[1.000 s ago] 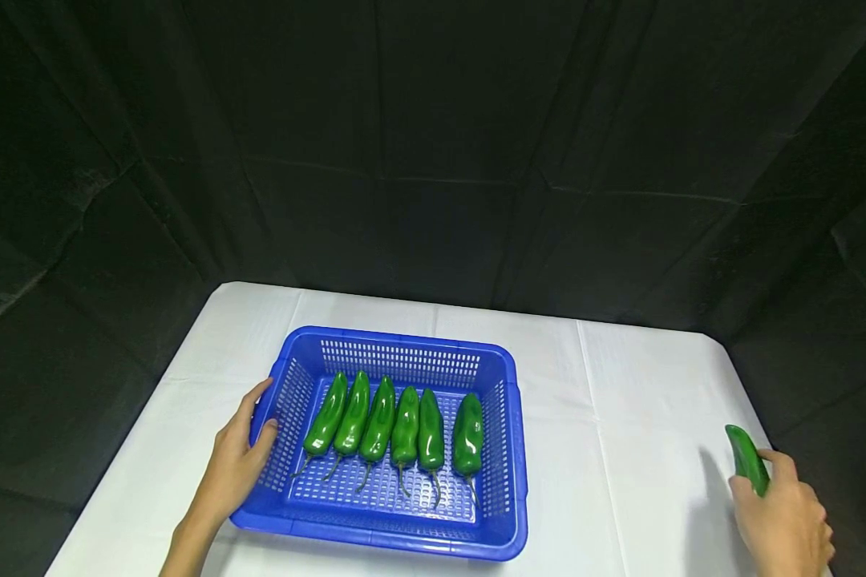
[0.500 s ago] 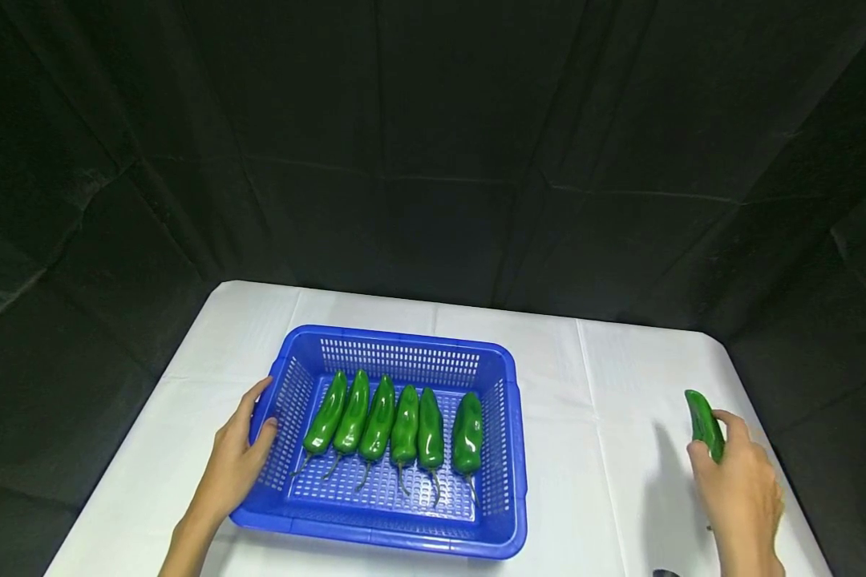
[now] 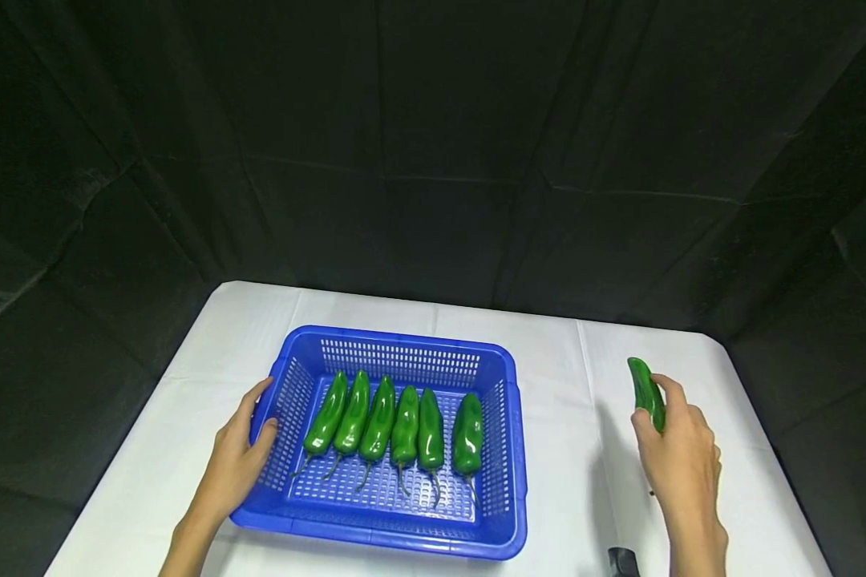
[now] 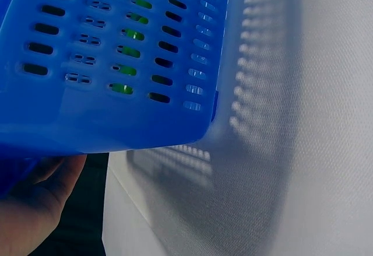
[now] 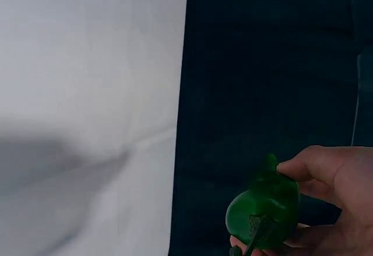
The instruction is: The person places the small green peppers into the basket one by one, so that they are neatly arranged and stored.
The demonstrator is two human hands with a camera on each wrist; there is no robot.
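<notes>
A blue plastic basket [image 3: 375, 534] with slotted walls stands on the white table. Several green peppers [image 3: 381, 421] lie inside it in a row, stems toward the person, with a wider space before the rightmost one. At the basket's left rim my left hand [image 3: 234, 461] holds on, thumb on the inner side; in the left wrist view the wall hides part of the fingers. Right of the basket, my right hand [image 3: 681, 449] pinches another green pepper [image 5: 265, 209] between thumb and fingers, above the table. Its stem shows in the right wrist view.
White cloth covers the table [image 3: 548, 385], and a black curtain [image 3: 433, 160] hangs behind and at both sides. At the bottom edge, near the right forearm, a small dark object [image 3: 623, 562] shows, too cut off to identify.
My right hand has carried its pepper leftward and farther from the person, from the table's right edge toward the basket. The left hand, basket and the peppers inside have stayed put.
</notes>
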